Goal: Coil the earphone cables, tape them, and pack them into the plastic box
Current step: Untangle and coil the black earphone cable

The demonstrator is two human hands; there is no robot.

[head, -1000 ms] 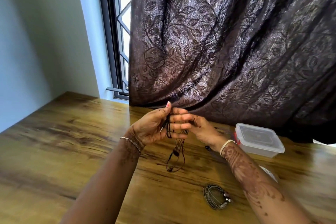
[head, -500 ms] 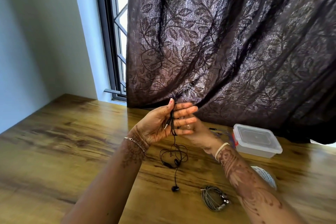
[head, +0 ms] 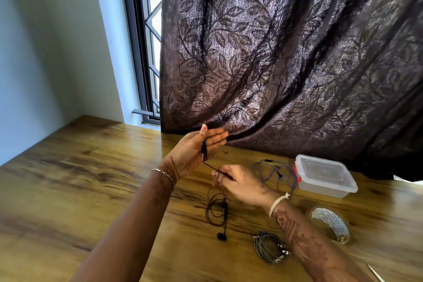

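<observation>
Working surface: the brown wood-grain table [head: 91,178] carries all the gear.
Box: the clear lidded plastic box [head: 325,176] sits at the far right, lid on. Nothing shows inside, so packing looks unstarted.
Tape: the roll of clear tape [head: 330,224] lies beside the right forearm, in neither hand.
Purple set: the purple earphone cable [head: 274,171] sprawls loose just beside the box.
Grey set: the grey earphone cable [head: 270,247] lies coiled in a bundle; I can't make out any tape on it.
Black set: the black earphone cable [head: 217,208] is barely wound. Most of it lies slack on the table, earbud [head: 221,236] included.
Left hand [head: 194,151]: raised, fingers nearly straight, thumb pinning the plug end.
Right hand [head: 240,183]: lower, fingertips pinching the strand drawn between the two hands.
</observation>
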